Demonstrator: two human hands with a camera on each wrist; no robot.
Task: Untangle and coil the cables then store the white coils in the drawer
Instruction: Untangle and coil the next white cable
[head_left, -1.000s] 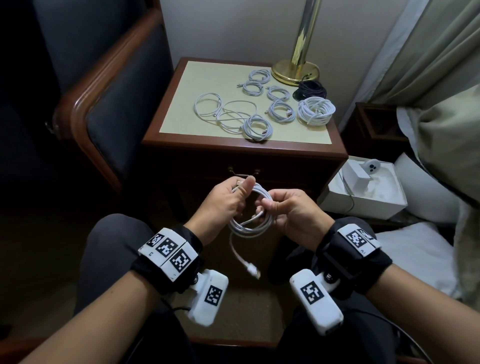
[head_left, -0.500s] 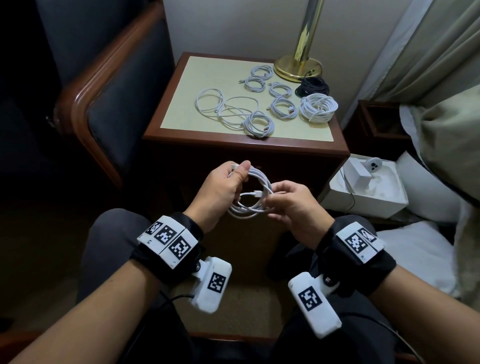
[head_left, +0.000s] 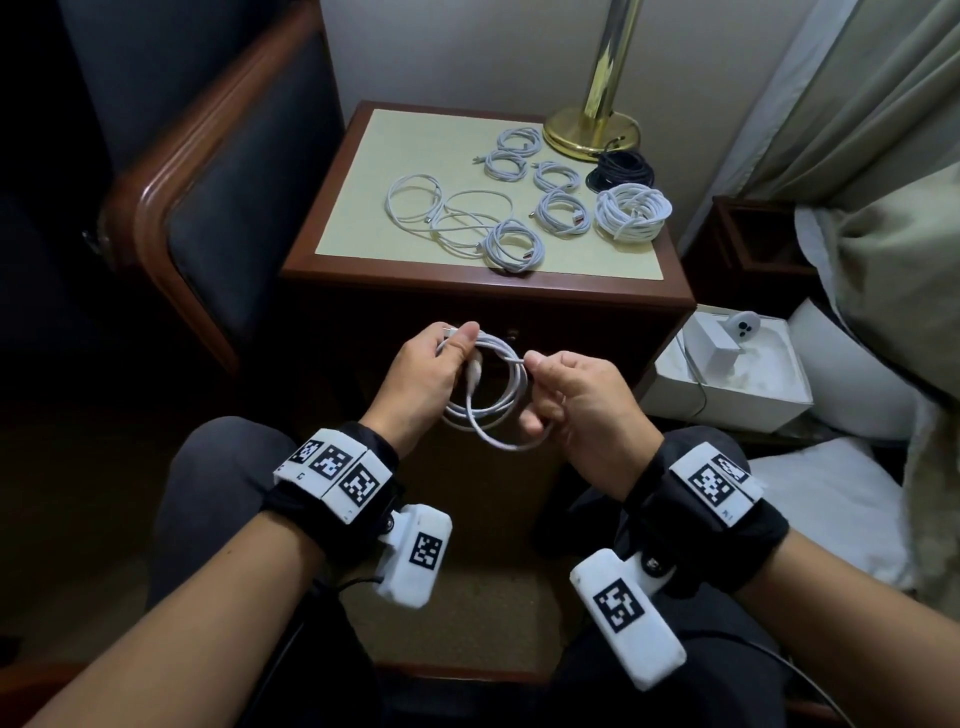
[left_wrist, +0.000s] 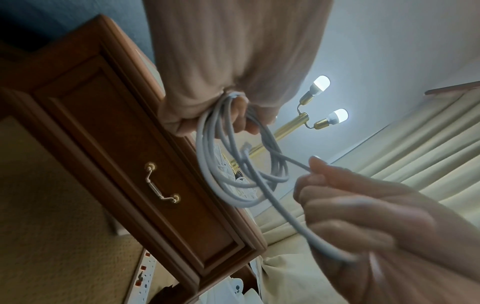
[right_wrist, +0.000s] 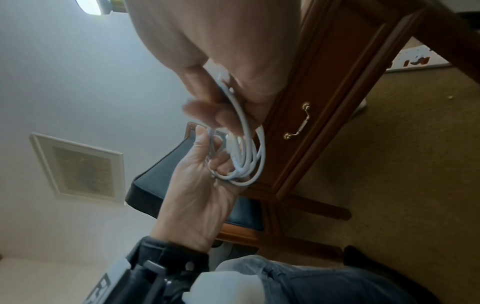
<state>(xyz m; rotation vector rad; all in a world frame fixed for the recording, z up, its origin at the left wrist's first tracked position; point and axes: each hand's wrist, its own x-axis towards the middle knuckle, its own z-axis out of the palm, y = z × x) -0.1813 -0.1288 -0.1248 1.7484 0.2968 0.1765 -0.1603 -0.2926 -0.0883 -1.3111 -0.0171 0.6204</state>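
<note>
I hold a white cable coil (head_left: 488, 400) over my lap, in front of the nightstand's closed drawer (left_wrist: 145, 164), which has a brass handle (right_wrist: 297, 121). My left hand (head_left: 462, 338) pinches the top of the coil's loops with thumb and fingers. My right hand (head_left: 535, 364) pinches the cable's free tail, which crosses the coil and loops under that hand. Several small white coils (head_left: 563, 213), a thick white coil (head_left: 631, 213), a loose white cable (head_left: 447, 208) and a black coil (head_left: 621, 174) lie on the nightstand top (head_left: 363, 218).
A brass lamp base (head_left: 592, 132) stands at the nightstand's back right. A dark armchair (head_left: 208, 208) stands at the left. An open white box (head_left: 727, 379) sits on the floor at the right, beside bedding. A power strip (left_wrist: 145, 273) lies on the carpet.
The tail that hung below the coil has been drawn up by my right hand and laid across the loops. Both hands have risen slightly towards the drawer.
</note>
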